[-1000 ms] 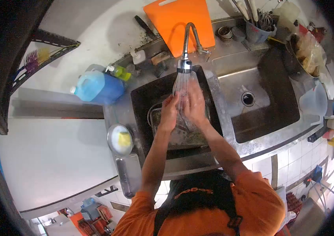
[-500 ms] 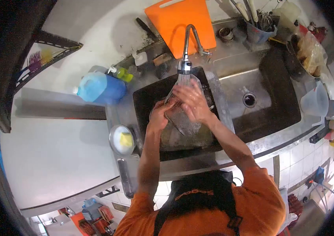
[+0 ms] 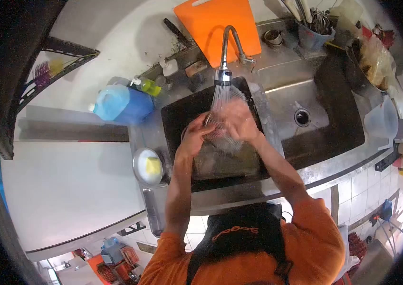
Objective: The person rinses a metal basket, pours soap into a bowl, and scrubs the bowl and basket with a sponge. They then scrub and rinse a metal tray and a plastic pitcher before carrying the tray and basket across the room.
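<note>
A spray of water falls from the faucet (image 3: 223,76) onto both hands over the left sink basin (image 3: 173,118). My left hand (image 3: 193,137) is closed on the near-left edge of a clear, see-through container (image 3: 227,143), thumb and fingers pinching it. The spray and motion blur hide much of its shape. My right hand (image 3: 242,122) lies against the container's right side under the water, its fingers smeared by motion.
Left of the basin are a blue liquid jug (image 3: 123,105), a green soap bottle (image 3: 149,87) and a bowl with a yellow sponge (image 3: 153,166). An orange cutting board (image 3: 218,28) leans behind the faucet. The right basin (image 3: 301,142) has a drain; a utensil tub (image 3: 314,38) stands behind it.
My right hand has shifted slightly down and right over the container and blurs with motion. My left hand keeps its hold. More of the water spray shows between faucet and hands.
</note>
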